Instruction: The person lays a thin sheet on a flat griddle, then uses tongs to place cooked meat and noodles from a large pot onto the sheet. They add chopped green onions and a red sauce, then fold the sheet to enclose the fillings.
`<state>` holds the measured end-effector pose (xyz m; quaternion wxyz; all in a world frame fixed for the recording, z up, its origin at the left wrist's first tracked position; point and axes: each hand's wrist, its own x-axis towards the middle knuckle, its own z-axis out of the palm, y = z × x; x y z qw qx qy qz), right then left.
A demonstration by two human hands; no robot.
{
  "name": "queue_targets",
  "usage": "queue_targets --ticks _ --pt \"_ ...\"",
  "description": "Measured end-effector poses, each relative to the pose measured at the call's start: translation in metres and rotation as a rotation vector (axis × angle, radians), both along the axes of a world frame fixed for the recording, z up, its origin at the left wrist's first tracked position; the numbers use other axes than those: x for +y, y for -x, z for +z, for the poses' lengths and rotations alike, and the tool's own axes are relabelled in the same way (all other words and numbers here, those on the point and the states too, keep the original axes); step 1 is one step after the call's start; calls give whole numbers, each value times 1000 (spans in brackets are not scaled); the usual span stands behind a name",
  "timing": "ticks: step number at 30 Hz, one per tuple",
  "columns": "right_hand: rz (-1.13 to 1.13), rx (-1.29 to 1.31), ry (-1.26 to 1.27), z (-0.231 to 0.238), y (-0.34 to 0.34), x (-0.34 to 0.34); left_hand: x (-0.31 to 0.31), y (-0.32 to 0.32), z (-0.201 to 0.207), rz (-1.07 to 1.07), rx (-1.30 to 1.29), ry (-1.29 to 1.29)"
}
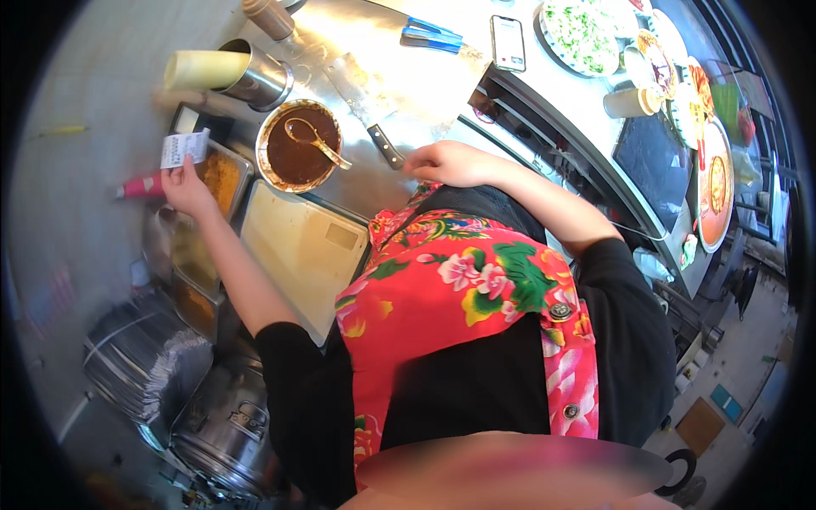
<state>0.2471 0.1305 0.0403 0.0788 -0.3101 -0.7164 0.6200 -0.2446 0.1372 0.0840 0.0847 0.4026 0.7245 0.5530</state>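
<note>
Pinched between the fingers of my left hand (187, 189) is a small white printed paper slip (185, 149), held out on the left over the metal food trays. My right hand (450, 163) is beside the black handle of a kitchen knife (388, 147), just in front of my floral apron. Its fingers are loosely curled, with nothing visible in them. The knife blade lies on the steel counter, pointing away from me. Between my hands stands a bowl of dark brown sauce (297, 146) with a spoon (318, 143) resting in it.
A steel pot (263, 76) with a pale yellow cylinder stands far left. Blue-handled tongs (432, 36) and a phone (508, 43) lie at the back. Plates of chopped food (580, 34) line the right. A cream tray (293, 255) sits near me, beside metal food trays (197, 313).
</note>
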Motion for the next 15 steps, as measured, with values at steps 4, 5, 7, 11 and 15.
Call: queue_targets --ticks 4,5,7,11,15 --pt "-30 190 -287 48 27 33 -14 -147 70 -347 -251 -35" --pt "-87 300 -320 59 31 41 -20 -182 80 -439 -361 -12" --pt "-163 546 -451 82 40 52 -35 -244 84 -524 -468 -54" --pt "85 165 166 110 46 59 -35 -274 98 -465 -511 -68" --pt "107 265 387 117 52 47 -29 -248 104 -326 -561 15"
